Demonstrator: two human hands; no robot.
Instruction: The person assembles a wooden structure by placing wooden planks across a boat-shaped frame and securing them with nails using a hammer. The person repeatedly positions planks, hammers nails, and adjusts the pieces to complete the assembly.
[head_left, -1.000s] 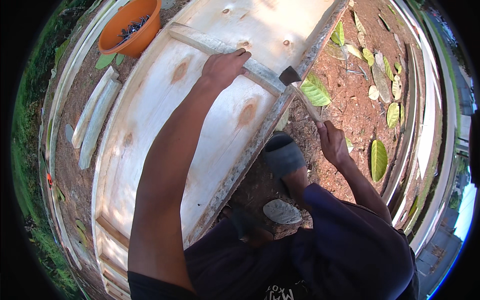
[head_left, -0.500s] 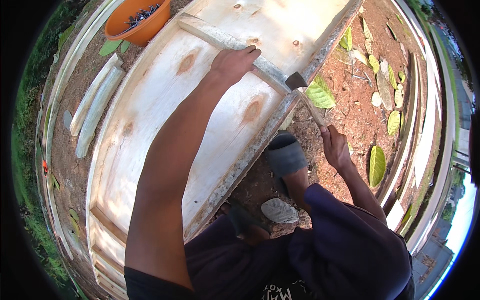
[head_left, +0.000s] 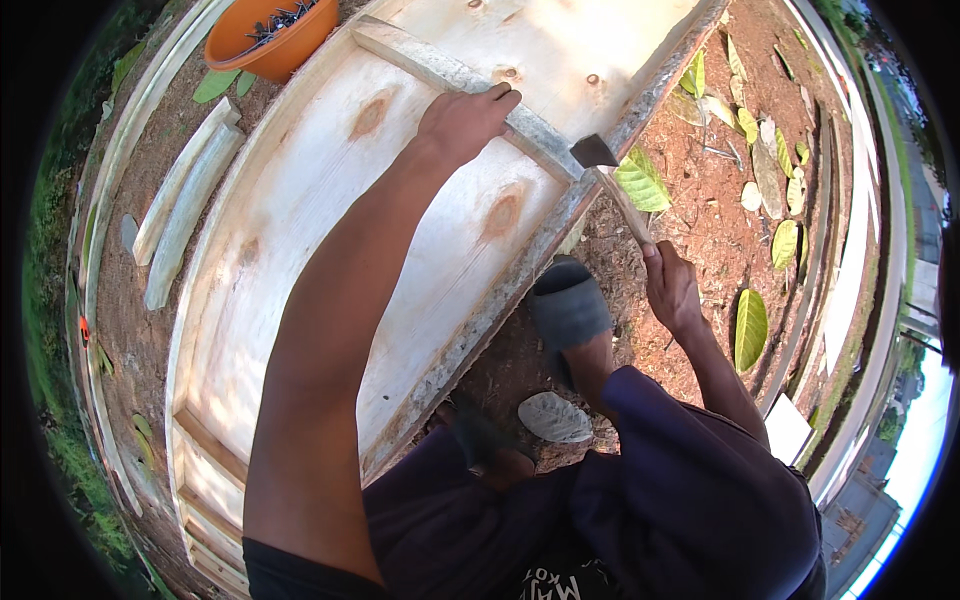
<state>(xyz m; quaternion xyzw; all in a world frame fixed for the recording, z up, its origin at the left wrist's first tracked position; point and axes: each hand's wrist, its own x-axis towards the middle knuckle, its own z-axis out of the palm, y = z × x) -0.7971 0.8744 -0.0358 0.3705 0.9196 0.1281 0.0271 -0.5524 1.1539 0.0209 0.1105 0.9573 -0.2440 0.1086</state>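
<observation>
My left hand [head_left: 468,122] is closed over a wooden crosspiece [head_left: 405,52] that spans a pale plywood panel [head_left: 330,215], its fingertips on the strip's far side. In my right hand [head_left: 673,285] is the wooden handle of a hammer [head_left: 625,205]. Its dark, flared metal head [head_left: 594,151] is at the crosspiece's near right end, by the panel's rough-edged side rail [head_left: 530,260]. Whether the head touches the wood I cannot tell. No nail can be made out under it.
An orange bowl [head_left: 270,45] of nails stands beyond the panel at the upper left. Two short wood strips [head_left: 190,200] lie on the soil there. My sandaled foot [head_left: 570,305] is beside the panel's near edge. Leaves [head_left: 750,330] and long boards [head_left: 845,290] lie to the right.
The hammer head has shifted very slightly up from the crosspiece's end. Both hands keep their hold, and the whole view has drifted a little.
</observation>
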